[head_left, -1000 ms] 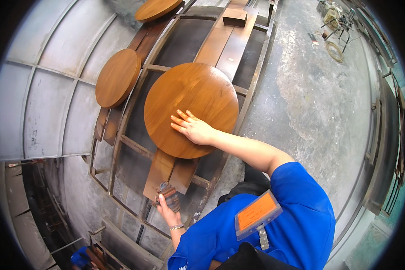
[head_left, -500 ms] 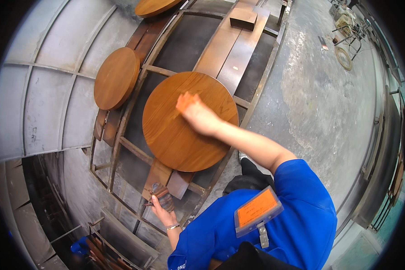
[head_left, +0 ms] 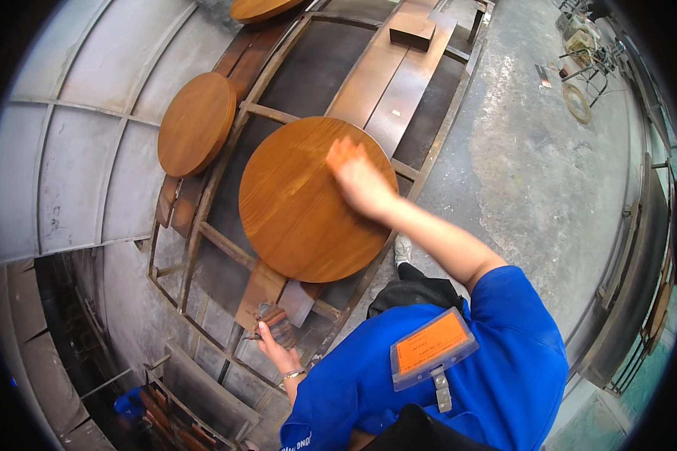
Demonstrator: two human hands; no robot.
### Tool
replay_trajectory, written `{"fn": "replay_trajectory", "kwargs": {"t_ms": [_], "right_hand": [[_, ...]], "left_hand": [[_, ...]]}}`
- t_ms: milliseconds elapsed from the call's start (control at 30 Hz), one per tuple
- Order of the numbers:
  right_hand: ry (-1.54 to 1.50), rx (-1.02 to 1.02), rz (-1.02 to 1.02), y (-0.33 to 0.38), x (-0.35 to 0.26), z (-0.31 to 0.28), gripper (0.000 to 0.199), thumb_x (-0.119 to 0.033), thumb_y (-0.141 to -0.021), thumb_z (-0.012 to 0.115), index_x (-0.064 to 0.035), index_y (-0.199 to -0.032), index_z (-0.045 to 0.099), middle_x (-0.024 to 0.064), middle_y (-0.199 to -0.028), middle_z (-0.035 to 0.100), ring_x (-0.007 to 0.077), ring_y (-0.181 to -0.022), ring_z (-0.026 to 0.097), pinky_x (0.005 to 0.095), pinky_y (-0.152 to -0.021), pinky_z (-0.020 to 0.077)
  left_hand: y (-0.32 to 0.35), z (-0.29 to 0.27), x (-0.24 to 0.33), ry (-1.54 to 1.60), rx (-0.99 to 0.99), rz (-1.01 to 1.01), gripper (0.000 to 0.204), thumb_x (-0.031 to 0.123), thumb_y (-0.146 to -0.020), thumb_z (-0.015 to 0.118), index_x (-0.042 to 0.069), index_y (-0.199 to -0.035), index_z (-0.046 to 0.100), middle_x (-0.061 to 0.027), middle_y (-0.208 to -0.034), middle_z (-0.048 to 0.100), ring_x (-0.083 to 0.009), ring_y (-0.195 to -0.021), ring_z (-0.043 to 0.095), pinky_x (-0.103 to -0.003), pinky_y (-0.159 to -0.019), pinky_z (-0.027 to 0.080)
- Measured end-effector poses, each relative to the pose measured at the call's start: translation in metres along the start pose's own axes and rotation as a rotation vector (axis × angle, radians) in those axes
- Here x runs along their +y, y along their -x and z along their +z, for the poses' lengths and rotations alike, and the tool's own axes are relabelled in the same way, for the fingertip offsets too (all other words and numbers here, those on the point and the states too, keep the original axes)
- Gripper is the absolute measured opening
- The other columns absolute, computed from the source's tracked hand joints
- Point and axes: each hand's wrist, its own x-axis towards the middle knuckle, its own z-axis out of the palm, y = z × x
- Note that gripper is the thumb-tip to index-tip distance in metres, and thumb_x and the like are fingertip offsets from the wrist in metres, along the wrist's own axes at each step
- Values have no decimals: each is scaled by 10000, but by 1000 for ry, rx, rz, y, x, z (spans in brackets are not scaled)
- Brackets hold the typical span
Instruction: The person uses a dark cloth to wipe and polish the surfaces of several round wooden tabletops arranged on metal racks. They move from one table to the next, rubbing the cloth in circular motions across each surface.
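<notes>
A round wooden tabletop [head_left: 293, 218] with a brown, visible grain lies flat on a metal frame in front of me. My right hand [head_left: 361, 177] reaches over its upper right part, fingers down on the surface and blurred by motion. Something orange shows at those fingertips; its kind is too smeared to make out. Lower left, beside the tabletop's near edge, my left hand [head_left: 276, 349] is closed around a streaked brown-and-grey bundle [head_left: 277, 323], held off the tabletop. Part of the bundle is hidden by the fingers.
The metal frame [head_left: 222, 244] also bears long brown boards [head_left: 365, 83] and a small open box [head_left: 411, 34]. Another round tabletop [head_left: 194, 124] lies to the left, near a panelled grey wall [head_left: 75, 173]. Equipment and a coiled hose [head_left: 577, 104] stand on the concrete floor [head_left: 519, 158], far right.
My right hand has slid to the right across the tabletop, its fingertips still on the wood. The left hand keeps hold of the streaked bundle, nearly in place. The view has shifted slightly.
</notes>
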Motion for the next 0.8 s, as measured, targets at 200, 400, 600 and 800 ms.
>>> {"fn": "replay_trajectory", "kwargs": {"t_ms": [200, 400, 600, 800], "right_hand": [[-154, 65, 24, 32, 38, -3, 593, 6, -890, 556, -5, -1481, 514, 240, -1547, 518, 425, -1496, 448, 587, -1256, 335], [-74, 226, 282, 34, 95, -9, 675, -15, -936, 603, 36, -1581, 412, 258, -1654, 403, 485, -1581, 302, 637, -1282, 271], [-211, 14, 94, 77, -80, 11, 678, -30, -872, 629, 49, -1528, 475, 260, -1640, 428, 478, -1578, 311, 655, -1275, 252], [-363, -166, -236, 70, -192, 20, 621, -109, -962, 532, 3, -1567, 451, 227, -1661, 419, 431, -1604, 295, 605, -1293, 249]], "left_hand": [[-10, 13, 12, 25, 13, 57, 497, 393, -1056, 703, 3, -1351, 612, -131, -1279, 684, -234, -1100, 685, -416, -935, 570], [-12, -17, 21, -18, -8, 22, 564, 407, -1049, 714, 10, -1417, 556, -129, -1331, 654, -249, -1154, 667, -423, -961, 566], [-16, -28, 21, 7, -19, 41, 581, 406, -1043, 723, 12, -1429, 541, -136, -1345, 648, -259, -1166, 670, -429, -974, 566], [-21, -35, 17, 23, -129, 70, 397, 335, -1090, 654, 61, -1372, 599, -86, -1276, 685, -211, -1095, 694, -389, -905, 584]]}}
